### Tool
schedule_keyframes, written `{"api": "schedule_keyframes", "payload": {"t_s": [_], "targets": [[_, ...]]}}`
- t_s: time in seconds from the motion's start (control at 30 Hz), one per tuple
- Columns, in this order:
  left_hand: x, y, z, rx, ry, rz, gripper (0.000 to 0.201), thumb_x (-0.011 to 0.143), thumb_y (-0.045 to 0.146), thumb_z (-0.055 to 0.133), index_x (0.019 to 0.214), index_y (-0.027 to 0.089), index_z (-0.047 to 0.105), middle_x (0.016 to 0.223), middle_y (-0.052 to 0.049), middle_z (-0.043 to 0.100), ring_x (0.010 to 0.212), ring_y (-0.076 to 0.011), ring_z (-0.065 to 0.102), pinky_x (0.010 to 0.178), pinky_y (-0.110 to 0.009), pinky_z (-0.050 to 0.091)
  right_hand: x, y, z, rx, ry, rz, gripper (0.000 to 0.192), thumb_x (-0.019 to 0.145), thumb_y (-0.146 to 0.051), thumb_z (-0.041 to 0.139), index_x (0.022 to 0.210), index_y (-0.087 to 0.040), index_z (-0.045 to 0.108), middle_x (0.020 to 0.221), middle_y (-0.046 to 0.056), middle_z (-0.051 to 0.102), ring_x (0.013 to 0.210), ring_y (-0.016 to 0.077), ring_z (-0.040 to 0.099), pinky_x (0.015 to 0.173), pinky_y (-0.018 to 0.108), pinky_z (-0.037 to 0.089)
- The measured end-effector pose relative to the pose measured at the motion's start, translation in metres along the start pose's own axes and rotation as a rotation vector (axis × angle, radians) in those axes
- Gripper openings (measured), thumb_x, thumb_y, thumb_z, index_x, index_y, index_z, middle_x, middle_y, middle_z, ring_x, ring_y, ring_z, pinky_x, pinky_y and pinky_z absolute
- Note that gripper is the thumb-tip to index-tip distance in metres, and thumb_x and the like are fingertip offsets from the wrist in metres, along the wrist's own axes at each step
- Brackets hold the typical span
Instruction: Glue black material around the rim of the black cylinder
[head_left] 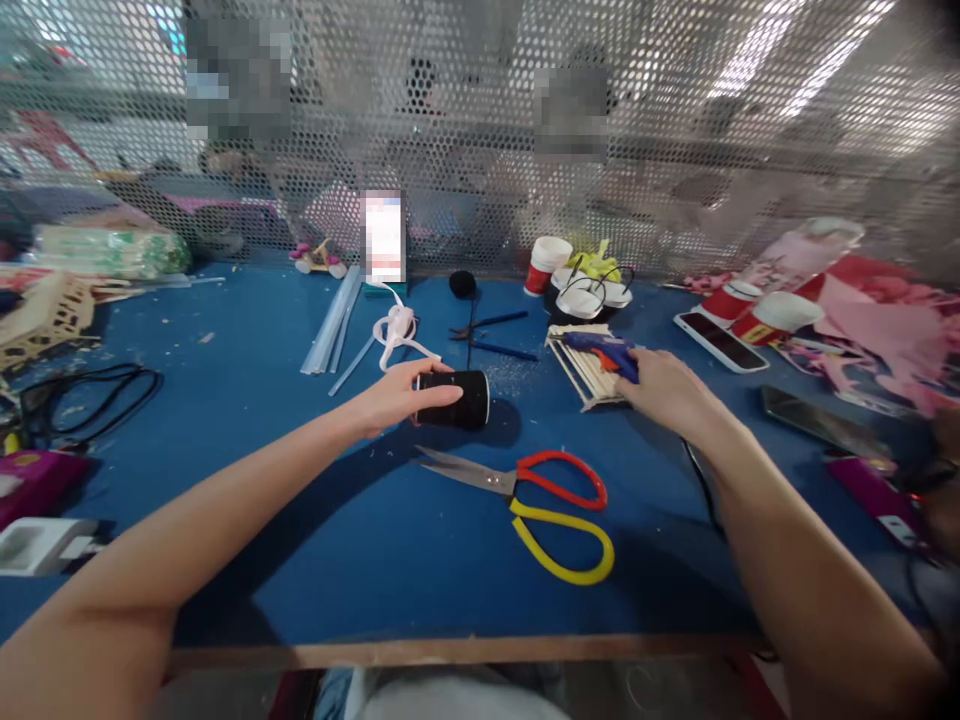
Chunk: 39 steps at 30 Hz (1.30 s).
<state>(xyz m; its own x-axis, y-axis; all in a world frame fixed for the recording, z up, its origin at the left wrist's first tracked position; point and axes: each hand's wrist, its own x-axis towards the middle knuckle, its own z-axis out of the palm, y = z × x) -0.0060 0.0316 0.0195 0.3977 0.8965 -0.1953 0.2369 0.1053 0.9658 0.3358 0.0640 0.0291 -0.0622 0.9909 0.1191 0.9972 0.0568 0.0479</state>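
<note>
Nearest, low in the middle of the frame, scissors (536,500) with one red and one yellow loop lie flat on the blue table (247,450), blades pointing left, untouched.

Just above them, at centre, the left hand (397,395) lies over a black cylinder (459,399) resting on its side. The fingers (439,392) curl loosely across its top and near face, thumb behind: a light wrap, not a squeeze. It looks smooth and rigid, perhaps a cup or roll, probably light, and apt to roll; a hold across the middle of the barrel seems surest.

Right of centre, the right hand (667,392) closes around the handle of a blue glue gun (604,352), whose nozzle points left over a bundle of sticks (589,372). The gun looks hard and light; its cord trails under the wrist. How tightly the hand grips is hidden.

Farther back stand paper cups (546,263) and a phone (718,340) at the upper right.
</note>
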Motion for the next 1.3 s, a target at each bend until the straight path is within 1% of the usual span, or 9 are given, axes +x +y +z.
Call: {"api": "schedule_keyframes", "payload": {"t_s": [0.13,0.23,0.4,0.5,0.6,0.7,0.83,1.07,1.3], "targets": [[0.005,-0.011,0.005,0.116,0.0,0.071,0.043,0.076,0.048,0.06,0.107,0.02,0.05,0.076,-0.001,0.053,0.057,-0.0104,0.051,0.045,-0.02,0.04,0.006,-0.001,0.012,0.04,0.016,0.162,0.045,0.074,-0.029,0.048,0.106,-0.001,0.06,0.094,0.025,0.062,0.089,0.0345,0.059,0.073,0.041,0.046],[0.007,-0.016,0.006,0.159,-0.003,0.095,0.04,0.077,0.048,0.058,0.102,0.019,0.049,0.072,0.001,0.051,0.054,-0.0095,0.05,0.045,-0.019,0.042,0.006,-0.004,0.012,0.106,0.028,0.202,0.044,0.074,-0.027,0.047,0.107,0.0,0.058,0.098,0.026,0.061,0.095,0.0363,0.058,0.075,0.042,0.045],[0.008,-0.016,0.008,0.19,0.022,0.091,0.037,0.077,0.049,0.057,0.096,0.017,0.051,0.068,0.002,0.049,0.053,-0.0097,0.048,0.045,-0.022,0.046,0.0,-0.008,0.005,0.381,0.151,0.307,0.048,0.07,-0.028,0.056,0.113,-0.008,0.051,0.102,0.021,0.062,0.093,0.0353,0.059,0.077,0.044,0.045],[0.008,-0.015,0.009,0.194,0.053,0.076,0.035,0.078,0.049,0.056,0.093,0.018,0.051,0.066,0.002,0.048,0.052,-0.0096,0.048,0.044,-0.021,0.046,-0.013,-0.02,-0.011,0.655,0.185,0.244,0.029,0.066,-0.029,0.061,0.093,-0.018,0.056,0.093,0.013,0.065,0.079,0.0277,0.062,0.066,0.038,0.048],[0.01,-0.016,0.008,0.193,0.074,0.068,0.034,0.079,0.05,0.054,0.094,0.019,0.05,0.065,0.002,0.049,0.05,-0.0094,0.049,0.041,-0.019,0.044,-0.034,-0.038,-0.03,0.823,-0.034,0.149,0.02,0.069,-0.04,0.062,0.07,-0.021,0.056,0.062,0.005,0.062,0.054,0.0203,0.057,0.048,0.033,0.046],[0.012,-0.017,0.007,0.188,0.061,0.063,0.034,0.081,0.05,0.051,0.093,0.019,0.048,0.065,0.001,0.052,0.049,-0.0102,0.052,0.039,-0.018,0.041,-0.056,-0.059,-0.039,0.838,-0.131,-0.055,0.024,0.069,-0.041,0.065,0.08,-0.02,0.062,0.063,0.002,0.063,0.055,0.0174,0.058,0.051,0.031,0.049],[0.014,-0.02,0.006,0.208,0.063,0.066,0.035,0.082,0.051,0.048,0.088,0.017,0.049,0.065,0.0,0.052,0.051,-0.0116,0.054,0.039,-0.018,0.041,-0.078,-0.075,-0.028,0.886,-0.152,-0.13,0.027,0.076,-0.035,0.058,0.097,-0.02,0.064,0.084,0.003,0.069,0.059,0.0155,0.06,0.053,0.028,0.051],[0.018,-0.022,0.005,0.201,0.064,0.029,0.037,0.083,0.055,0.044,0.086,0.018,0.049,0.064,0.0,0.051,0.046,-0.0112,0.053,0.036,-0.019,0.038,-0.085,-0.076,-0.022,0.716,-0.024,-0.311,0.021,0.076,-0.039,0.054,0.072,-0.022,0.066,0.06,0.004,0.062,0.05,0.0167,0.057,0.049,0.03,0.048],[0.018,-0.02,0.005,0.192,0.067,0.019,0.036,0.083,0.055,0.044,0.083,0.018,0.048,0.064,0.001,0.05,0.046,-0.0103,0.053,0.036,-0.018,0.038,-0.088,-0.079,-0.02,0.675,-0.027,-0.381,0.018,0.082,-0.035,0.048,0.081,-0.022,0.06,0.068,0.004,0.063,0.055,0.0154,0.058,0.051,0.027,0.048]]}}
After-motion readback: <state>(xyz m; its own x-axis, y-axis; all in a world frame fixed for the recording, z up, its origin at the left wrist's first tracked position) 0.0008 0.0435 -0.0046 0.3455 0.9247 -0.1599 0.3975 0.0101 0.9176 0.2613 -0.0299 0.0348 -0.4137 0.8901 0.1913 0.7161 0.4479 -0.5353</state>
